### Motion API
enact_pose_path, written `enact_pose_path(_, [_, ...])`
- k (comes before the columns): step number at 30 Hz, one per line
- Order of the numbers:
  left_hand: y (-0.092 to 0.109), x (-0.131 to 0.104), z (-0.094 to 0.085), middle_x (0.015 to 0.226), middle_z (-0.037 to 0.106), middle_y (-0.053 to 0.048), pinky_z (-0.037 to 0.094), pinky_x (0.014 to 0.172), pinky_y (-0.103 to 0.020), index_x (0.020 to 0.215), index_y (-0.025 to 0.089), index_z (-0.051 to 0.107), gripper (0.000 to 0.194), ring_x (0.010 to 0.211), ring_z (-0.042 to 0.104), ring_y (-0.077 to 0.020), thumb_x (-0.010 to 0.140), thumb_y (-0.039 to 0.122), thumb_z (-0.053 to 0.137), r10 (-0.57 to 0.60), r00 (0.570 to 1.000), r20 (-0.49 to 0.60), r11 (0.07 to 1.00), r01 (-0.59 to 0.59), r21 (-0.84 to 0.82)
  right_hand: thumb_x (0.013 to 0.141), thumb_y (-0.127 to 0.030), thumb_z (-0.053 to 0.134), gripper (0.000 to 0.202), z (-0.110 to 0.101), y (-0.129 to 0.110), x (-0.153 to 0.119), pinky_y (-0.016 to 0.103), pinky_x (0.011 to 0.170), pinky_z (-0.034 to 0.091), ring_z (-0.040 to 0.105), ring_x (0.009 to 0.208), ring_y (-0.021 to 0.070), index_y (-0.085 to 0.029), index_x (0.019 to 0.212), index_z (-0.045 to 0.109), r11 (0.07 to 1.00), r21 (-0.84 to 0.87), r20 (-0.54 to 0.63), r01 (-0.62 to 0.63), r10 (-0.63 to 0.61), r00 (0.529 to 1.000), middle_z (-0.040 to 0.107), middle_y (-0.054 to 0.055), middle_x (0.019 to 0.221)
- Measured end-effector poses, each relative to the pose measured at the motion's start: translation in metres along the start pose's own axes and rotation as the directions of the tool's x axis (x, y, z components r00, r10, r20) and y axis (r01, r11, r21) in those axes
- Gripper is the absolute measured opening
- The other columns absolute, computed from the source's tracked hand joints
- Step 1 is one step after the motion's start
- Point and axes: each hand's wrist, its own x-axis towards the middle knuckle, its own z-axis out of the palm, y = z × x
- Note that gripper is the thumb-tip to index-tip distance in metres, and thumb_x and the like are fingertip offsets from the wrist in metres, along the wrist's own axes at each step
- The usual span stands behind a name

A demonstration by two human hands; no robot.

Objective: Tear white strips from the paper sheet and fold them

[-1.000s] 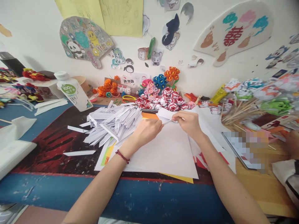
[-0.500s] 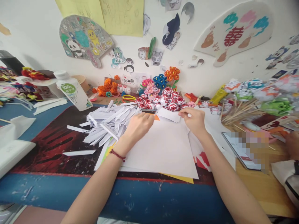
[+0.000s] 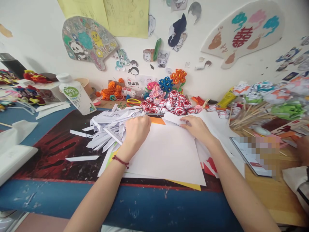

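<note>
My left hand (image 3: 138, 129) is closed at the right side of the pile of folded white paper strips (image 3: 108, 124); whatever its fingers pinch is hidden. My right hand (image 3: 196, 127) has its fingers pressed on the right end of a small white paper piece (image 3: 172, 118), near the top of the large white sheets (image 3: 166, 154). An orange paper (image 3: 157, 120) shows between the hands. Red-and-white paper flowers (image 3: 178, 103) lie just behind them.
A white bottle (image 3: 76, 95) stands at the back left. Wooden sticks (image 3: 251, 114) and a tablet (image 3: 251, 157) lie to the right. Another person's sleeve (image 3: 295, 180) shows at the right edge. A white object (image 3: 16, 161) sits at the far left.
My left hand has moved left, away from the small paper piece toward the strip pile. My right hand has lowered slightly onto the piece, which now lies lower and more to the left.
</note>
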Motion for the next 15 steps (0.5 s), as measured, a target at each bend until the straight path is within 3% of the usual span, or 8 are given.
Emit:
enact_pose_path(3, [0.004,0.0,0.0,0.063,0.065,-0.011,0.027,0.051,-0.027,0.069,0.015,0.064,0.028,0.054,0.058,-0.0198,0.085,0.018,0.042,0.053,0.994,0.092,0.998,-0.051,-0.022,0.087,-0.027,0.057,0.024,-0.002,-0.002,0.0,0.032,0.087,0.043,0.061,0.103,0.0222,-0.02,0.108,0.068,1.0,-0.023,0.004,0.0,0.0,1.0,0.067,0.007,0.113])
enact_pose_path(9, [0.01,-0.001,0.0,0.064,0.065,-0.013,0.033,0.054,-0.029,0.069,0.013,0.065,0.032,0.057,0.06,-0.021,0.087,0.018,0.04,0.126,0.982,0.143,0.992,-0.12,-0.047,0.088,-0.028,0.057,0.024,-0.005,-0.008,-0.003,0.03,0.077,0.043,0.062,0.097,0.0223,-0.02,0.108,0.068,0.989,-0.151,0.01,-0.008,0.01,1.0,0.068,0.007,0.11])
enact_pose_path(15, [0.015,-0.003,0.002,0.069,0.067,-0.014,0.035,0.056,-0.031,0.072,0.012,0.067,0.04,0.066,0.064,-0.0254,0.092,0.022,0.034,0.139,0.962,0.237,0.99,-0.128,-0.063,0.089,-0.03,0.056,0.026,-0.006,-0.01,-0.003,0.029,0.079,0.043,0.062,0.099,0.0219,-0.02,0.111,0.066,0.974,-0.22,0.035,0.061,-0.055,0.998,0.067,0.007,0.11])
